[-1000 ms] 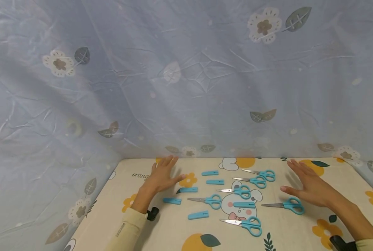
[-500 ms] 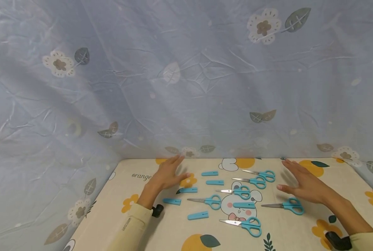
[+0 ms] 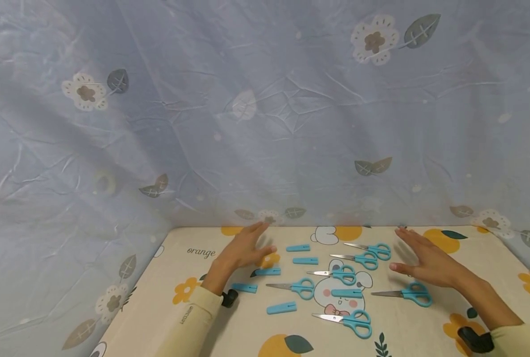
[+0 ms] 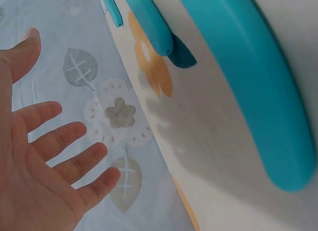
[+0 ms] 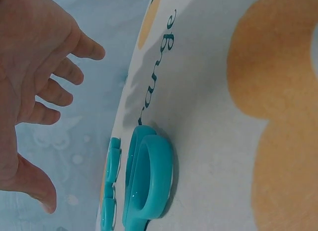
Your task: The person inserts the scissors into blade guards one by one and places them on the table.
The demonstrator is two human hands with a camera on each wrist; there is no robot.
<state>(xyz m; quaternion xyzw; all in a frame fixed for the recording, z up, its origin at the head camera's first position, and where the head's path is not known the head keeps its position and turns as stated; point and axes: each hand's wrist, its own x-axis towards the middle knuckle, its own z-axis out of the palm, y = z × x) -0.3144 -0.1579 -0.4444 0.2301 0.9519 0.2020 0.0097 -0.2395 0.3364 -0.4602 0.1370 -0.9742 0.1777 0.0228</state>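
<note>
Several blue-handled scissors lie on the tablecloth, among them one pair (image 3: 407, 293) below my right hand, one (image 3: 356, 322) at the front and one (image 3: 296, 287) at the centre left. Among them are several blue blade covers, including one (image 3: 281, 308) at the front left and one (image 3: 347, 293) in the middle. My left hand (image 3: 242, 250) hovers over the left side, fingers spread, holding nothing; in its wrist view a cover (image 4: 258, 92) looms close. Empty as well, my right hand (image 3: 430, 263) is held above the right side, near the scissor handles (image 5: 149, 176).
A cream tablecloth (image 3: 229, 327) printed with oranges, flowers and a rabbit covers the table. Behind and to the left hangs a pale blue flowered curtain (image 3: 265, 148), meeting the table's far edge. Two more scissors (image 3: 374, 250) lie close together at the back.
Both hands have drifted inward, the left one to the right and the right one slightly to the left. The scissors and covers have stayed where they were.
</note>
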